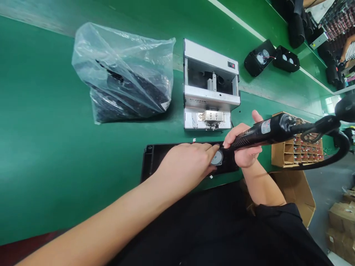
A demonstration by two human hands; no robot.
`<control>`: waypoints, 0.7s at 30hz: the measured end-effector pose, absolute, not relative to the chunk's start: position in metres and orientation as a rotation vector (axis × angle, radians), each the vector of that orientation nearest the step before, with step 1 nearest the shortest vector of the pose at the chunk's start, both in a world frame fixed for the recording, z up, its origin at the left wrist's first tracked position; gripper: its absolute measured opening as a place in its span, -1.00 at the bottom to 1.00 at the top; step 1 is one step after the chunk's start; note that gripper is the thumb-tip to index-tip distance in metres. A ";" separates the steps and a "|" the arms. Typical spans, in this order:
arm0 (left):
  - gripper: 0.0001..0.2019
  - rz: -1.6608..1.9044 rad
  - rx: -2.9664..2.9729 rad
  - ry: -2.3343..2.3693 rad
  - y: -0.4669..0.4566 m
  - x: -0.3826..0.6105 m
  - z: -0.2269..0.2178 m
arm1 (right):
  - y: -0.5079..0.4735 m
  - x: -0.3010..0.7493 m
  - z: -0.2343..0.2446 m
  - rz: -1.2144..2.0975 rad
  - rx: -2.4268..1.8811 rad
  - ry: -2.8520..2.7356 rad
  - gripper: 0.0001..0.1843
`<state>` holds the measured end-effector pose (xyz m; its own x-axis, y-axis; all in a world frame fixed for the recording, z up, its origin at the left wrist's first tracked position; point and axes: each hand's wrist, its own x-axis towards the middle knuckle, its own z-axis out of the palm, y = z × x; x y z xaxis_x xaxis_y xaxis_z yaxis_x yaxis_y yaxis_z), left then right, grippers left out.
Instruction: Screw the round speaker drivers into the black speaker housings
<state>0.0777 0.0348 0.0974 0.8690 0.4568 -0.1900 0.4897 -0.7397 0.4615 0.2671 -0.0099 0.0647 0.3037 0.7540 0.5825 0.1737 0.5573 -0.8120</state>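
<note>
A long black housing (152, 157) lies at the near edge of the green bench. My left hand (186, 162) rests on it, fingers together, pressing on a round grey motor part (217, 158) set in the housing. My right hand (243, 142) is wrapped round a black electric screwdriver (262, 132), which lies almost level with its tip down at the housing beside the round part. A thick black cable (327, 155) runs from the tool's back end.
A grey screw feeder machine (210, 87) stands just behind the housing. A clear plastic bag of black parts (124, 77) sits at the left. Two black fan housings (270, 57) lie far right. A cardboard divider box (296, 151) and cartons stand at right.
</note>
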 end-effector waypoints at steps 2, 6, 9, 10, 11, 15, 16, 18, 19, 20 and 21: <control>-0.65 -0.099 2.557 0.684 0.036 0.078 0.098 | -0.009 0.266 0.068 0.467 -0.945 -1.216 -0.12; -0.75 -0.093 2.561 0.690 0.036 0.076 0.092 | -0.005 0.264 0.073 0.475 -0.915 -1.196 -0.14; -0.70 -0.025 2.552 0.698 0.034 0.073 0.086 | -0.005 0.265 0.072 0.481 -0.912 -1.181 -0.12; -0.68 -0.001 2.551 0.700 0.034 0.072 0.084 | -0.005 0.266 0.071 0.481 -0.930 -1.169 -0.07; -0.66 0.019 2.551 0.704 0.033 0.071 0.082 | -0.005 0.266 0.069 0.481 -0.956 -1.155 0.01; -0.63 0.048 2.540 0.722 0.034 0.069 0.080 | -0.005 0.268 0.066 0.494 -1.034 -1.153 0.18; -0.63 0.050 2.535 0.721 0.034 0.068 0.080 | -0.005 0.268 0.065 0.501 -1.013 -1.174 0.14; -0.61 0.055 2.527 0.715 0.034 0.068 0.080 | -0.004 0.268 0.065 0.506 -0.933 -1.215 0.02; -0.61 0.059 2.526 0.712 0.033 0.068 0.079 | -0.003 0.267 0.065 0.506 -0.890 -1.227 -0.03; -0.60 0.063 2.526 0.710 0.033 0.068 0.079 | -0.003 0.267 0.064 0.504 -0.855 -1.234 -0.06; -0.60 0.067 2.528 0.710 0.033 0.068 0.078 | -0.003 0.266 0.063 0.503 -0.836 -1.235 -0.06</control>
